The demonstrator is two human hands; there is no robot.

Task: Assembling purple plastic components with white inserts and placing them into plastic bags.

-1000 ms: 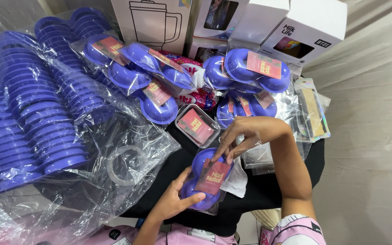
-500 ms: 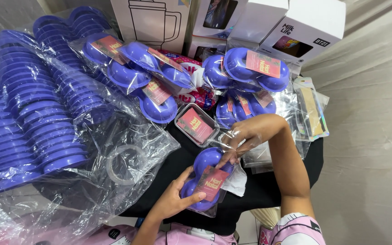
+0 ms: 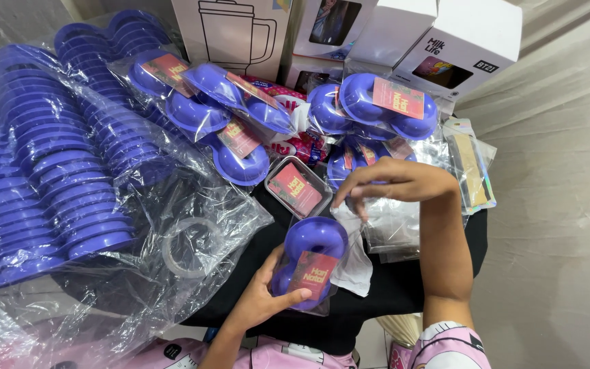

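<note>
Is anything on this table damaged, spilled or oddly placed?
Nothing looks damaged or spilled. The finished purple packs lie in a loose, tilted heap rather than rows, and a tape roll sits half buried under crumpled clear plastic. The left hand holds one bagged purple set; the right hand pinches its open bag flap.

A low table covered with a black cloth (image 3: 404,287) carries the goods, set against a pale beige fabric backdrop (image 3: 554,205). On its left side lie long rows of stacked purple plastic bowls inside crumpled clear plastic bags (image 3: 49,191), with a roll of clear tape (image 3: 184,247) lying among the loose wrap near the front. Toward the back sit bagged pairs of purple bowls with red cards (image 3: 227,116), a small clear tray of red cards (image 3: 298,187), white cardboard boxes (image 3: 466,44) and flat clear sleeves (image 3: 469,171) at the right edge.
</note>
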